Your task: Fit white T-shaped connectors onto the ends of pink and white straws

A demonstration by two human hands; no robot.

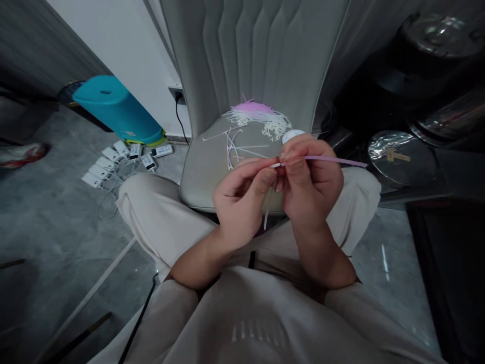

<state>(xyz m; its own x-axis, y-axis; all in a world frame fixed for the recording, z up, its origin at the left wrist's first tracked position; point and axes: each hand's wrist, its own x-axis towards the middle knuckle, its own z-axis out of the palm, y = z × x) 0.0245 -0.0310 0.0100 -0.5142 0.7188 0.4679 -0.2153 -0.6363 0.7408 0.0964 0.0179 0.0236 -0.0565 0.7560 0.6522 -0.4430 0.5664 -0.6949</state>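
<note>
My left hand [240, 199] pinches a small white connector [276, 165] between thumb and forefinger. From my right hand [314, 177], closed in a pinch, a thin pink plastic stick [343, 161] sticks out to the right. The two pieces meet end to end between my fingertips; whether they are joined I cannot tell. A pale stick [266, 215] hangs down below my hands. Behind them on the grey chair seat [200, 177] lie a pile of pink and white sticks [254, 108], small white connectors [275, 129] and several sticks joined together [229, 146].
A white round lid-like object [292, 134] is just behind my right hand. On the floor at left are white corded devices [109, 162] and a teal bin [117, 108]. A plug [178, 94] sits in the wall socket. Shiny metal pots [439, 35] stand at right.
</note>
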